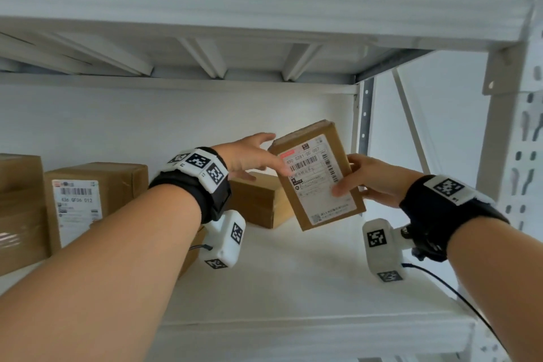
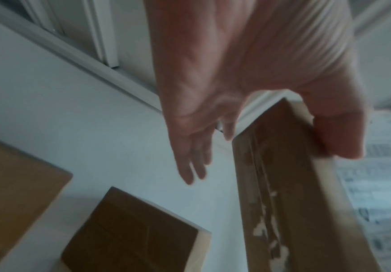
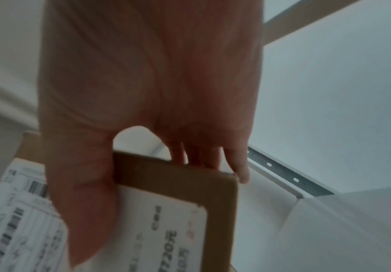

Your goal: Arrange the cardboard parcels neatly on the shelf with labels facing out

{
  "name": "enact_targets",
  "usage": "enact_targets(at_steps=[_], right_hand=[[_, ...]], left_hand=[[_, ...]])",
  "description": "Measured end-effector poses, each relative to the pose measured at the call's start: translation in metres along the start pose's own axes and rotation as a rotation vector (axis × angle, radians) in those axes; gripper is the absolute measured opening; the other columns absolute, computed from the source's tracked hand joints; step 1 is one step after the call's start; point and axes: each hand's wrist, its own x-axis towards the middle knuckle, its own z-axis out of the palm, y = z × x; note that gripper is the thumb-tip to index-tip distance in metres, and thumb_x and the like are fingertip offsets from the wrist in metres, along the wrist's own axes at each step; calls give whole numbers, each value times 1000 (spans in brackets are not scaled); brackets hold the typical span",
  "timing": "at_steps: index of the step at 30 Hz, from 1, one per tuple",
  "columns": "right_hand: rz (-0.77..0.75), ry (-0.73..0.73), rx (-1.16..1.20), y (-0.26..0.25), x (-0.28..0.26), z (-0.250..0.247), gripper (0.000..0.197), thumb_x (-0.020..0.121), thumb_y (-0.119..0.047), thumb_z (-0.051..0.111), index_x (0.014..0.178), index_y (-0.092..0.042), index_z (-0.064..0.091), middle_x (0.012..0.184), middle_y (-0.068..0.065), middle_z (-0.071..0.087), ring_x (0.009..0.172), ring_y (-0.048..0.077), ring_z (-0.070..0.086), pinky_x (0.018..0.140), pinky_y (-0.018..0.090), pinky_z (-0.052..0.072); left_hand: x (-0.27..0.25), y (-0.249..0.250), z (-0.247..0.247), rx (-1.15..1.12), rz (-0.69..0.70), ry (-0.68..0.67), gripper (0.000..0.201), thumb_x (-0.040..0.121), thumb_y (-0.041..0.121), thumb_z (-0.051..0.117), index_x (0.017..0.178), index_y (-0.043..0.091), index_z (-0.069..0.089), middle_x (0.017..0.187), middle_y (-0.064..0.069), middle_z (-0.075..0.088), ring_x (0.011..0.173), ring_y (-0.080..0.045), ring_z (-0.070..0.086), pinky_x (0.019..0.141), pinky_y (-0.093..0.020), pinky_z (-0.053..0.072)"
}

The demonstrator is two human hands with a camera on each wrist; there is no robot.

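Right hand [image 1: 365, 178] pinched the parcel [image 1: 318, 175] mid-air above the shelf [image 1: 293, 279], label toward me; left hand [image 1: 249, 157] spread, thumb on its edge. Risk: one-sided grip could slip, dropping it onto the flat box [image 1: 258, 200].

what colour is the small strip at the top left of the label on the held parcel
Red, on the white label of the held parcel; the head view shows it best.

Left hand [image 2: 248, 77] with fingers [image 2: 190, 165] extended; thumb [image 2: 339, 139] resting on the labelled face of a tilted parcel [image 2: 280, 193]. Two further parcels [image 2: 129, 233] [image 2: 10, 198] lie on the white shelf [image 2: 73, 117].
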Motion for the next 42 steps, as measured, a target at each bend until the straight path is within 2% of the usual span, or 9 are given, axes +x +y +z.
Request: enact_targets(at_steps=[3,6,11,16,21,27,31,34,42], right_hand=[[28,-24,15,7,-3,-2,54,76,15,64,124,-9,55,119,11,66,115,31,59,106,50,41],[56,-1,50,13,0,-2,58,77,17,61,129,-6,51,117,12,67,116,32,58,106,54,40],[85,145,181,17,2,-5,105,79,11,65,152,-30,3,136,14,52,116,35,57,96,53,48],[78,224,41,14,2,-8,71,83,5,59,145,-19,34,114,7,62,94,23,63,73,34,53],[57,369,-232,11,4,-7,59,82,-4,60,139,-10,45,120,10,61,105,28,62,92,40,53],[40,466,-467,0,0,-1,37,85,-4,48,120,-3,62,110,13,67,102,26,64,89,34,55],[-47,528,-505,-14,0,5,48,87,-5,49,134,-12,54,131,9,58,109,23,60,93,31,50],[-168,598,-486,-36,-1,13,47,84,-2,48,128,-14,59,135,8,56,106,24,61,94,35,51],[-234,455,-592,-87,33,72,35,89,-9,46,117,-9,66,124,5,63,110,23,60,96,32,50]], left_hand=[[7,3,15,-79,30,9,90,77,11,80,150,28,30,122,-4,65,113,-22,63,99,-43,52],[13,11,33,41,46,-15,87,76,19,81,148,28,34,123,-1,59,112,-19,61,96,-40,55],[25,15,55,181,27,-45,89,78,28,80,151,23,30,126,-2,54,109,-18,59,90,-38,57],[33,16,67,192,40,-38,86,80,29,78,151,21,30,126,-4,56,109,-19,60,86,-36,58],[39,20,72,198,33,-64,88,80,26,77,153,23,27,125,-4,57,107,-19,61,81,-32,57],[42,18,69,211,28,-71,86,80,23,75,152,29,29,128,-3,56,109,-19,59,87,-37,56],[40,19,57,241,18,-78,90,78,13,74,153,28,27,135,-5,53,113,-20,57,95,-40,54],[35,21,35,302,1,-1,79,80,7,68,150,26,35,133,-5,55,113,-19,57,96,-39,54],[14,8,-27,421,-95,138,59,88,16,65,144,17,46,130,-8,60,118,-21,58,100,-43,52]])
